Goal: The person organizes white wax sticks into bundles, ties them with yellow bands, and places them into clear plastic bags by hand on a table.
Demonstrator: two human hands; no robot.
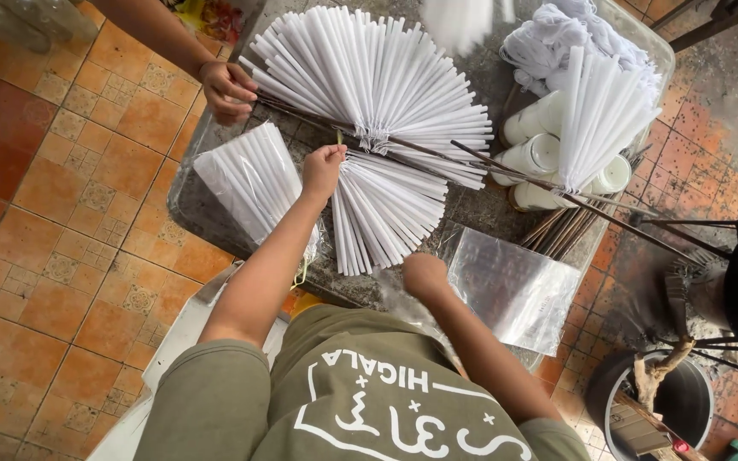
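- The lower fan of white paper strips (383,215) lies spread on the grey table (471,209), its strips radiating down and outward from a gathered top.
- The left hand (323,166) is closed in a pinch at that gathered top, right where a thin yellowish stick end shows.
- The right hand (424,275) is curled shut into a loose fist at the fan's lower edge, touching the strip ends and a clear plastic sheet (514,288) (whether it grips anything I cannot tell).
- Just above lies a larger white fan (377,81), opened in a half-circle, with dark thin sticks (437,154) running beneath it across the table.
- Another person's hand (228,90) holds the stick ends at that larger fan's left side.
- A bagged bundle of white strips (254,183) sits left of the pinching hand.
- To the right stand white rolls (533,154) and a narrower white fan (595,115).
- A dark bucket (668,401) stands on the tiled floor (53,213).
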